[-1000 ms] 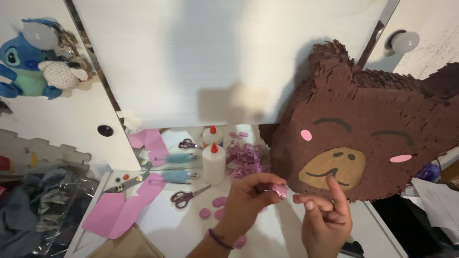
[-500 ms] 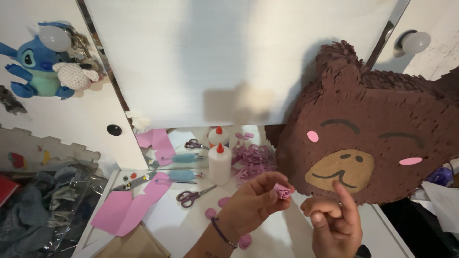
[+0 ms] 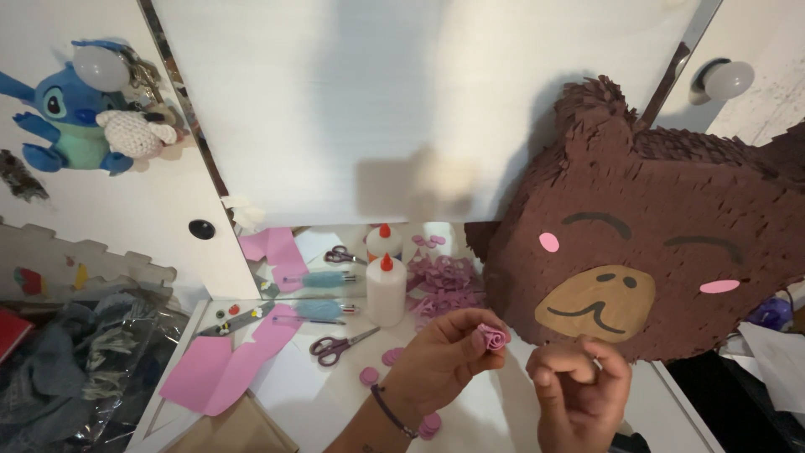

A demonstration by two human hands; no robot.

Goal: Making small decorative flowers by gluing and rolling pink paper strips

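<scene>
left hand (image 3: 440,356): yours, comes up from the bottom edge, fingertips pinching a rose (image 3: 491,337); a dark band sits on the wrist.
rose: small rolled pink paper spiral, held at your left fingertips, clear of the table (image 3: 335,403), just below the lower edge of the piñata (image 3: 646,252).
right hand (image 3: 583,394): yours, just right of the grip, fingers curled in loosely; whether it holds anything, cannot tell. Not touching the rose.
piñata: brown fringed bear face, pink cheeks, tan muzzle, up and right of the grip, leaning on the mirror (image 3: 419,109).
glue (image 3: 386,289): white bottle, orange cap, upright, up-left of the grip, well apart from it.
scissors (image 3: 340,346): purple handles, flat on the table, left of the grip.
discs (image 3: 381,367): pink paper circles lying left of and below the grip.
pink sheet (image 3: 222,365): far left of the grip, flat on the table.
rose pile (image 3: 449,285): pink curls above the grip, beside the glue.
plush (image 3: 63,117): blue toy, far upper left, hanging on the door.
</scene>
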